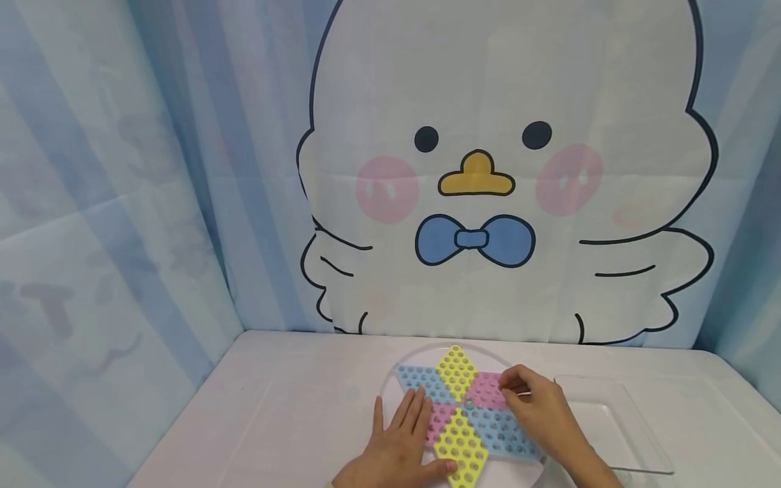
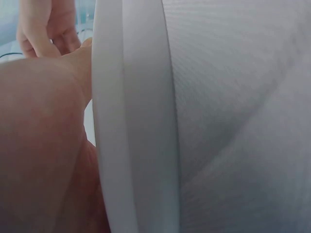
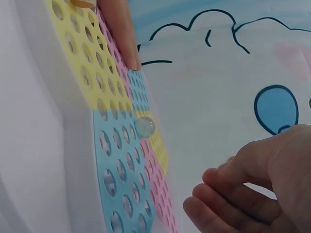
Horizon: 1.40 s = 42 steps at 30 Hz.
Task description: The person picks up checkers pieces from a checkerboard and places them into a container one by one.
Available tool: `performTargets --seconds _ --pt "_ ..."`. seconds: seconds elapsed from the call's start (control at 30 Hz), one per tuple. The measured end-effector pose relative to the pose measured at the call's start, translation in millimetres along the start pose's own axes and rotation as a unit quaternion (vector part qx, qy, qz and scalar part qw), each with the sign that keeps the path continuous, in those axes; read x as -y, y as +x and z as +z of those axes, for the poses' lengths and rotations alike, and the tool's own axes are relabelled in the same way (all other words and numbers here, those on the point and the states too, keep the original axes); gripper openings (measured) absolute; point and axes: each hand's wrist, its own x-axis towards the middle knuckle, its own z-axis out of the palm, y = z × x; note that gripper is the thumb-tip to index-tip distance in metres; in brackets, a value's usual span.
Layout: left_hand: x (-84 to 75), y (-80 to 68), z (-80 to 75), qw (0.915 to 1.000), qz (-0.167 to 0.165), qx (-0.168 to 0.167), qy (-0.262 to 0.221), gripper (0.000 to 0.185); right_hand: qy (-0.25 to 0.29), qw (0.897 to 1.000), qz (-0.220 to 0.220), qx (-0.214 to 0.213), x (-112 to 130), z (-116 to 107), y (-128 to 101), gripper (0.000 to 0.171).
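Observation:
A star-shaped peg board (image 1: 500, 430) with yellow, pink and blue holed sections lies on a round clear plate (image 1: 390, 379). My left hand (image 1: 405, 420) presses flat on the board's left side, fingers straight and thumb on the lower yellow section. My right hand (image 1: 512, 388) hovers over the right pink section, its fingers loosely curled, with nothing seen in them. In the right wrist view a clear marble (image 3: 145, 126) sits in a hole at the centre of the board (image 3: 112, 160). The right hand (image 3: 228, 194) is a little away from the marble. A left finger (image 3: 121, 34) lies on the board.
A clear square tray (image 1: 616, 420) lies on the white table, right of the plate. A cartoon chick backdrop (image 1: 488, 203) and blue curtains close off the back and sides. The left wrist view shows mostly the plate's white rim (image 2: 131, 121) and cloth.

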Motion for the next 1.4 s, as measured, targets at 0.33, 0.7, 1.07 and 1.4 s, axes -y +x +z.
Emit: performTargets --seconds 0.33,0.7,1.07,1.4 --pt "-0.7 1.1 -0.3 1.0 -0.006 -0.001 -0.001 0.106 0.04 0.999 -0.004 0.013 6.4 21.0 1.3 0.012" --pt "3.4 3.0 5.4 0.9996 0.012 -0.01 -0.025 0.109 0.075 0.997 0.01 0.026 6.6 41.3 3.7 0.013" --pt "-1.0 0.3 -2.4 1.0 -0.004 0.005 -0.007 0.104 0.106 0.993 0.017 0.052 2.1 49.0 3.4 0.014" --pt "0.0 -0.6 -1.3 1.0 0.003 -0.003 -0.006 0.104 0.087 0.996 -0.001 0.031 1.1 53.5 1.4 0.02"
